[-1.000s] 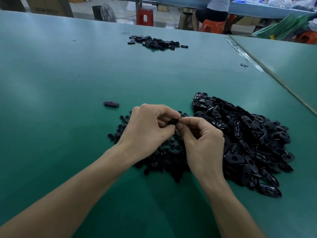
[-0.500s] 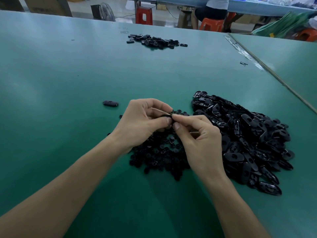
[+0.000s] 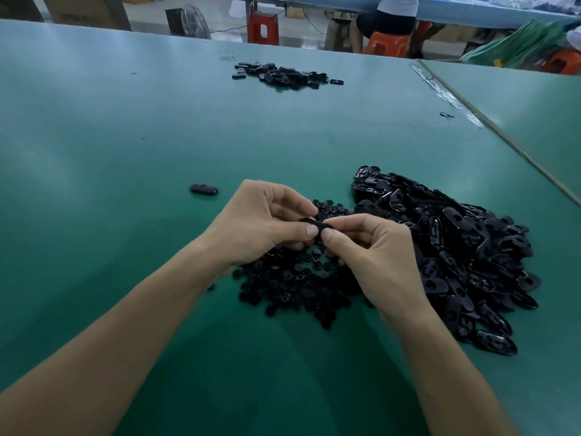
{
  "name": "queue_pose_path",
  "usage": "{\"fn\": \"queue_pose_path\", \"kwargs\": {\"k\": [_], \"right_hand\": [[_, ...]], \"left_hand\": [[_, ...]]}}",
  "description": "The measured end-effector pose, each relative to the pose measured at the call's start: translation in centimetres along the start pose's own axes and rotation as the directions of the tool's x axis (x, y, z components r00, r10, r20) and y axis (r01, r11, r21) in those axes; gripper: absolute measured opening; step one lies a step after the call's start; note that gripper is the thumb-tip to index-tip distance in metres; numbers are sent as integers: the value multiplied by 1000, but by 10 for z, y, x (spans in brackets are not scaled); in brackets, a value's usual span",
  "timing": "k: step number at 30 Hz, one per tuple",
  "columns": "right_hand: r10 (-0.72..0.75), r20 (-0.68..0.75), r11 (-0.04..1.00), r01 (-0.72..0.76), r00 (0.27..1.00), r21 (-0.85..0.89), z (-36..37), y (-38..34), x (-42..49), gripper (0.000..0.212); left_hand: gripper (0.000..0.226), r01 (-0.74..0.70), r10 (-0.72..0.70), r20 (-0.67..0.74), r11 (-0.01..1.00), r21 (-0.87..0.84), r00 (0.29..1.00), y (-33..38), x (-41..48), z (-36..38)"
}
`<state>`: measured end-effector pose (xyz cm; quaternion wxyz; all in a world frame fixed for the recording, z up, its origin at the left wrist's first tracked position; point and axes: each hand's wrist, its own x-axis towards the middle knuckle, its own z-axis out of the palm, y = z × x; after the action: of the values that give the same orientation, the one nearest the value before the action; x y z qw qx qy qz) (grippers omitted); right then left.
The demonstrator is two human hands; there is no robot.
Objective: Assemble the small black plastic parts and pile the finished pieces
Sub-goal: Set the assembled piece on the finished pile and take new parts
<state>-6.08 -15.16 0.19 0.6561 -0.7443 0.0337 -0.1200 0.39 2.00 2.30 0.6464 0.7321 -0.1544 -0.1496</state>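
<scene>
My left hand (image 3: 254, 225) and my right hand (image 3: 374, 256) meet over the green table (image 3: 125, 136) and pinch one small black oval part (image 3: 316, 225) between thumbs and fingers. Under the hands lies a heap of small round black pieces (image 3: 292, 287). To the right spreads a big heap of black oval shells (image 3: 456, 247). A single oval piece (image 3: 203, 188) lies alone to the left. At the far side of the table sits a smaller pile of black pieces (image 3: 283, 75).
A seam with clear tape (image 3: 446, 96) runs between this table and the one on the right. A small black scrap (image 3: 446, 115) lies near it. Beyond the table stand red stools (image 3: 263, 28), a fan (image 3: 191, 20) and a seated person (image 3: 390, 17).
Both hands have lifted a little away from me while keeping hold of the part; the thumbs now press together on its near side. More of the round pieces show below the hands.
</scene>
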Motion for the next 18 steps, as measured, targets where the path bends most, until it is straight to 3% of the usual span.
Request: {"fn": "queue_pose_path", "kwargs": {"k": [11, 18], "right_hand": [[12, -20, 999, -13, 1000, -37, -2, 0, 1, 14], [14, 63, 994, -21, 998, 105, -6, -7, -2, 10]], "left_hand": [[22, -13, 13, -4, 999, 41, 1000, 0, -3, 7], [23, 11, -10, 17, 999, -42, 1000, 8, -3, 1]]}}
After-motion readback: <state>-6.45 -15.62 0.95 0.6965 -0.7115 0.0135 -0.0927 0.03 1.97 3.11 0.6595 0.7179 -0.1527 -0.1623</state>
